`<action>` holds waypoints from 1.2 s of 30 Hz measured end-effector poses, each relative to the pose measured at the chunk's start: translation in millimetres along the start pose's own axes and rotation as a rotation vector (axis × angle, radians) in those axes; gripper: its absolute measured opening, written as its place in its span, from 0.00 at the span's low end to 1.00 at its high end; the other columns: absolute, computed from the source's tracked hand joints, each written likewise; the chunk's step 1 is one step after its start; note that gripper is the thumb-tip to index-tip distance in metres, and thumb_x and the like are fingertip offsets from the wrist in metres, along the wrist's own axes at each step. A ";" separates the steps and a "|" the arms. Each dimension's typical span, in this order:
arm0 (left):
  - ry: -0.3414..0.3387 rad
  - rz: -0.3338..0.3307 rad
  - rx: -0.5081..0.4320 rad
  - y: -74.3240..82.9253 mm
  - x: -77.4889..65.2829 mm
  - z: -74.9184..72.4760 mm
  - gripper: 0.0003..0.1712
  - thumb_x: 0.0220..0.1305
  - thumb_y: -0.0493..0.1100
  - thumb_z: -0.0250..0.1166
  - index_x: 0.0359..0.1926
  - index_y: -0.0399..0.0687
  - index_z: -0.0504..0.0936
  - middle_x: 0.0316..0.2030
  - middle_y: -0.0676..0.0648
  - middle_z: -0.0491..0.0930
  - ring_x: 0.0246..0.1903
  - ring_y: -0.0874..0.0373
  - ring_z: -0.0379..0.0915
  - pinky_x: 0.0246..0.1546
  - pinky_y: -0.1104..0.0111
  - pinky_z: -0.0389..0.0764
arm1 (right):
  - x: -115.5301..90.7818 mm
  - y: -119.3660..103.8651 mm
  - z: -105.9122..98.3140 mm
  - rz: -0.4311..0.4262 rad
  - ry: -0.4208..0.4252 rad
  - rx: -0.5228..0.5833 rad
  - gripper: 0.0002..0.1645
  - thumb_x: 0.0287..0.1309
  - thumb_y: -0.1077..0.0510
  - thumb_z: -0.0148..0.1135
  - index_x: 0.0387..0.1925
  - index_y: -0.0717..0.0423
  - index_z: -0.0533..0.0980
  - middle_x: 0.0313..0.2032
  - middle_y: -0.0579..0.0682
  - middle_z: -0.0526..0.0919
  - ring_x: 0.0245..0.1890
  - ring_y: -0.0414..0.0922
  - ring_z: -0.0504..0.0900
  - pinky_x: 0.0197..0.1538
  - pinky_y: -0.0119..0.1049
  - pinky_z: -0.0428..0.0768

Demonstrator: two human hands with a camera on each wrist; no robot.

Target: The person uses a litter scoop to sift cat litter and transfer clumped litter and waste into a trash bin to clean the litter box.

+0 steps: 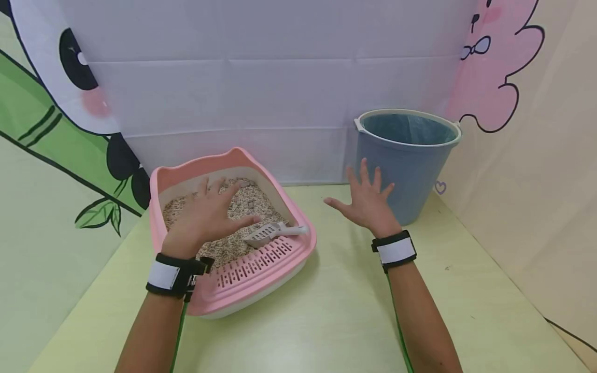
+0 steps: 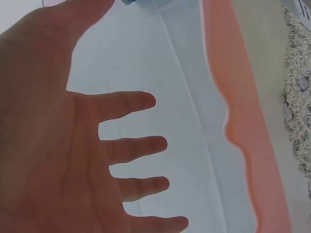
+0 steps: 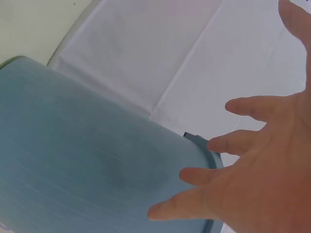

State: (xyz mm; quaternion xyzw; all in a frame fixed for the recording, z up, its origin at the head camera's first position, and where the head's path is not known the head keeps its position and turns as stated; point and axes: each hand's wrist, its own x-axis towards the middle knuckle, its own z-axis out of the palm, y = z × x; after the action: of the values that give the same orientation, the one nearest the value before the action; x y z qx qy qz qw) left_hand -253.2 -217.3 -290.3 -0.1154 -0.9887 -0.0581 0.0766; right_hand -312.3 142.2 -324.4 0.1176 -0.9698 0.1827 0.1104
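My left hand point(image 1: 205, 220) is held with its fingers spread, overlapping a pink litter box point(image 1: 298, 217) in the head view. Nothing lies in its palm, as the left wrist view shows. Grainy cat litter point(image 1: 254, 199) fills the bottom of the box. A grey slotted litter scoop point(image 1: 268, 233) rests at the front, its pale handle over the box's pink grated ledge point(image 1: 252, 264). My right hand point(image 1: 370, 204), also spread and holding nothing, is in front of a blue bucket point(image 1: 410, 176) that stands against the back wall with a liner inside.
Both stand on a pale green tabletop point(image 1: 345, 311). A white sheet point(image 1: 289, 93) hangs behind it, with cartoon-painted walls to the sides. A dark cable point(image 1: 569, 334) runs along the right edge.
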 end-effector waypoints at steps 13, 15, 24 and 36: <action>0.304 0.215 0.042 18.5 -35.5 -20.2 0.51 0.59 0.75 0.69 0.76 0.58 0.69 0.76 0.37 0.64 0.80 0.32 0.48 0.71 0.29 0.61 | -14.3 14.6 -45.9 -0.038 0.446 0.163 0.42 0.68 0.46 0.68 0.74 0.65 0.68 0.80 0.74 0.52 0.80 0.75 0.48 0.78 0.72 0.52; 0.330 0.246 0.055 17.6 -42.5 -22.0 0.51 0.58 0.73 0.71 0.76 0.56 0.71 0.74 0.36 0.66 0.79 0.30 0.51 0.70 0.29 0.63 | -12.9 22.6 -52.0 -0.028 0.532 0.180 0.40 0.68 0.48 0.68 0.71 0.68 0.69 0.79 0.76 0.51 0.80 0.75 0.46 0.79 0.71 0.50; 0.493 0.385 0.055 -11.4 -75.6 4.2 0.49 0.64 0.85 0.50 0.56 0.48 0.84 0.51 0.34 0.77 0.65 0.27 0.63 0.66 0.33 0.59 | 4.5 75.0 -64.6 0.187 0.585 0.232 0.48 0.70 0.41 0.63 0.80 0.60 0.60 0.83 0.64 0.29 0.84 0.65 0.33 0.74 0.74 0.60; 0.311 0.191 0.068 -31.5 -123.0 75.4 0.45 0.48 0.82 0.70 0.56 0.58 0.84 0.63 0.38 0.75 0.71 0.29 0.55 0.62 0.25 0.57 | 10.3 112.6 -70.1 0.196 0.534 0.321 0.54 0.58 0.35 0.75 0.70 0.67 0.64 0.77 0.71 0.47 0.69 0.74 0.68 0.69 0.72 0.69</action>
State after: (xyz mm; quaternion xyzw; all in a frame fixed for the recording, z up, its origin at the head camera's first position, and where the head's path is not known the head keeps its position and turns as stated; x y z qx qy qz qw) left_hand -152.8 -264.7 -387.6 -0.1960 -0.9508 -0.0343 0.2374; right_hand -340.3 268.9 -295.0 -0.0127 -0.8723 0.3673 0.3226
